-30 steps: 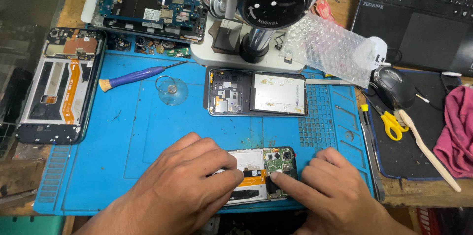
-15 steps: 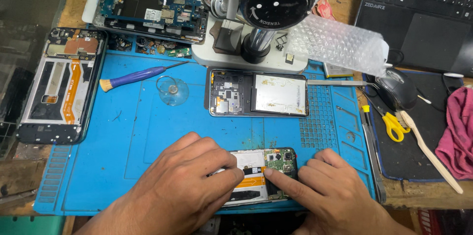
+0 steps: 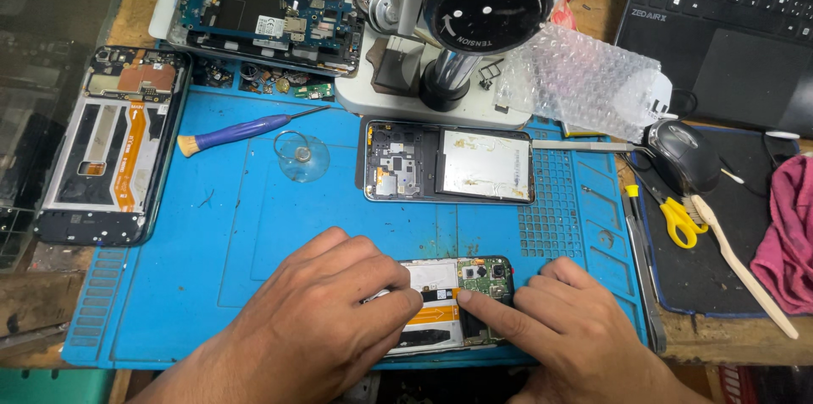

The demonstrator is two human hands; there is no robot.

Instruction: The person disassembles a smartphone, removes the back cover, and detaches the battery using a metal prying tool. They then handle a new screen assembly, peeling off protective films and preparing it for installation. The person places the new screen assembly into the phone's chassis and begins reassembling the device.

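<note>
**Both hands bearing on an opened smartphone at the near edge of a repair mat**

The left hand [image 3: 326,319] lies curled over the left half of the opened smartphone [image 3: 453,302], fingers bent and closed down on its frame, steadying it flat. The right hand [image 3: 576,328] rests beside it with the forefinger [image 3: 487,311] stretched out and pressed onto the interior near the orange flex cable [image 3: 436,316] and green circuit board [image 3: 487,279]; its other fingers are loosely folded and hold nothing. The phone lies face down, back cover off, at the near edge of the blue silicone repair mat [image 3: 254,226].

Judged from its build, the phone is light, thin and stiff, but its exposed board and ribbon are fragile; the safest hold is on the outer frame edges, not on the connectors.

Further out on the mat lie a second opened phone [image 3: 449,163] with a bare metal plate, a clear suction cup [image 3: 302,156] and a purple-handled screwdriver [image 3: 246,129]. A stripped phone frame [image 3: 110,146] lies at the left edge. The microscope [image 3: 474,14] stands behind, with bubble wrap [image 3: 584,78], a computer mouse [image 3: 686,154], yellow-handled scissors [image 3: 677,218] and a laptop [image 3: 728,23] to the right.
</note>
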